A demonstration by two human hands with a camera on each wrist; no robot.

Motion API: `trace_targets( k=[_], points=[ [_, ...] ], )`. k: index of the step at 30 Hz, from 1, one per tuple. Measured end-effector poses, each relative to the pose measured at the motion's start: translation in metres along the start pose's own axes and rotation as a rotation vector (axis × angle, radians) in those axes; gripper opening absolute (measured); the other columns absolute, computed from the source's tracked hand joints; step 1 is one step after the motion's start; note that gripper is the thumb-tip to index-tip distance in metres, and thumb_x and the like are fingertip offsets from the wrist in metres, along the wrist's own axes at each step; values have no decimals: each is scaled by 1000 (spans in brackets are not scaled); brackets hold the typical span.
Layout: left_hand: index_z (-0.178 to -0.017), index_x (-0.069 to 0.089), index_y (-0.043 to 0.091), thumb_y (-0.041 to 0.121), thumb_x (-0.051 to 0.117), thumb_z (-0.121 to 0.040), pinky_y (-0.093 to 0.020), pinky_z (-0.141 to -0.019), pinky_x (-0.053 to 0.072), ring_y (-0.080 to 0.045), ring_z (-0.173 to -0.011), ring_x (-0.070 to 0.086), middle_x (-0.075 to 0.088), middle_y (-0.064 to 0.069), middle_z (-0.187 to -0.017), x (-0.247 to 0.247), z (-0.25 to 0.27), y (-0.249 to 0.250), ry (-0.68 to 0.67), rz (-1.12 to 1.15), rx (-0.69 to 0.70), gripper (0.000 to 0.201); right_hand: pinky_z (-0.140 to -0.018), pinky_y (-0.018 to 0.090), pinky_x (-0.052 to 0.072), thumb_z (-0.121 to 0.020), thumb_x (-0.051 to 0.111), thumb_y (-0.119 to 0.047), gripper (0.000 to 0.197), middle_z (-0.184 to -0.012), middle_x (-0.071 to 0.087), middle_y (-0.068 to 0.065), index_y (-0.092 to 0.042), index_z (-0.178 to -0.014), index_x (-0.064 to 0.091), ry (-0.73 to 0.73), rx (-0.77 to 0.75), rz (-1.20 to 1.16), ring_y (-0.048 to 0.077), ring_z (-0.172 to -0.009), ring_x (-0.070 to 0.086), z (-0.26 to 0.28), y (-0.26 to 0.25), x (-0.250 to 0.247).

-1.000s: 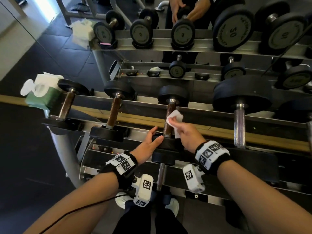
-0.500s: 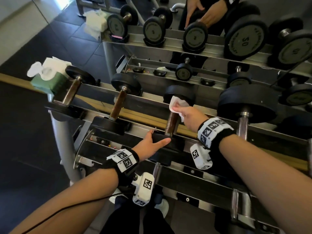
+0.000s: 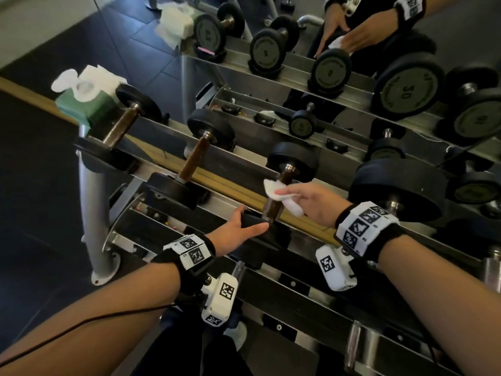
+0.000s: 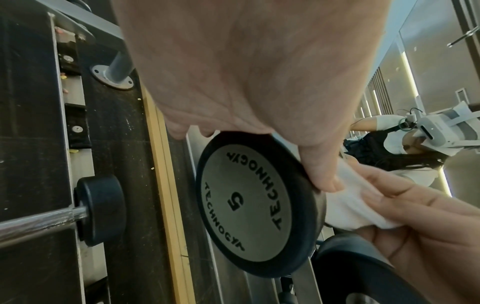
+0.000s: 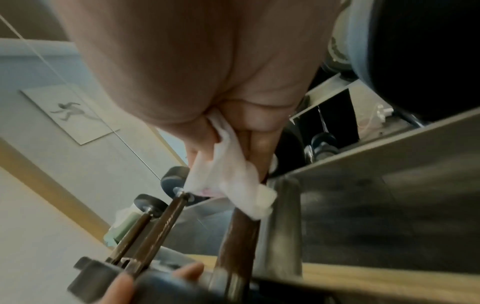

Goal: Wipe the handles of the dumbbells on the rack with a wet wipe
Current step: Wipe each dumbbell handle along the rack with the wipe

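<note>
The third dumbbell from the left lies on the rack's top tier, its brown handle [image 3: 272, 211] running away from me. My right hand [image 3: 287, 195] pinches a white wet wipe [image 3: 271, 189] against the upper half of that handle; the right wrist view shows the wipe [image 5: 233, 181] folded round the handle [image 5: 236, 246]. My left hand [image 3: 252, 219] grips the dumbbell's near head between thumb and fingers. In the left wrist view this head is a black plate [image 4: 246, 205] marked 5, with my thumb [image 4: 324, 176] curled over its rim.
A green pack of wipes [image 3: 84, 101] sits at the rack's left end. Two dumbbells [image 3: 192, 161] [image 3: 119, 126] lie to the left and a large one [image 3: 398, 191] close on the right. Chrome handles [image 3: 352, 346] stick out of the lower tier. A mirror behind repeats the rack.
My right hand slid the wipe up to the far end of the handle, then back down toward its middle. My left hand stayed on the near head. The head view tilted.
</note>
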State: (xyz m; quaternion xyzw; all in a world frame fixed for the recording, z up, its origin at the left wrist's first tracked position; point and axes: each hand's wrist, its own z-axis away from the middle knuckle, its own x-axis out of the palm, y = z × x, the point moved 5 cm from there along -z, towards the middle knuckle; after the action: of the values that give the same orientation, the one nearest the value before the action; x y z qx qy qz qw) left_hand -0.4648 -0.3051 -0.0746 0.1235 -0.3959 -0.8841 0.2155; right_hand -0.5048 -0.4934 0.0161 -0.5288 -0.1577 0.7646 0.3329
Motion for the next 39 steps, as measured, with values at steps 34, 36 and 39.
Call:
trace_targets(
  k=[34,36,39],
  points=[
    [-156,-11,31,63,62,-85,-28,-104,26,-25,-144,33,24,-7,-162,2,-2,-6,8,45,-27,107,-115,44,31,-98,41,2,52,-156,35,7,-20,-145,47,-500,-245,696,30,-141,35,-19,-18,31],
    [-156,-12,31,64,61,-85,-28,-102,26,-25,-143,33,24,-7,-162,2,-2,-6,7,37,-28,107,-117,43,28,-98,40,3,52,-158,34,5,-20,-144,48,-472,-227,654,28,-143,33,-25,-15,21],
    [-155,-12,33,65,61,-84,-28,-102,28,-25,-142,35,25,-7,-162,2,-2,-7,3,34,-26,107,-118,43,26,-98,39,4,53,-159,32,6,-20,-145,47,-290,-135,661,29,-144,31,-44,-7,-8]
  ],
)
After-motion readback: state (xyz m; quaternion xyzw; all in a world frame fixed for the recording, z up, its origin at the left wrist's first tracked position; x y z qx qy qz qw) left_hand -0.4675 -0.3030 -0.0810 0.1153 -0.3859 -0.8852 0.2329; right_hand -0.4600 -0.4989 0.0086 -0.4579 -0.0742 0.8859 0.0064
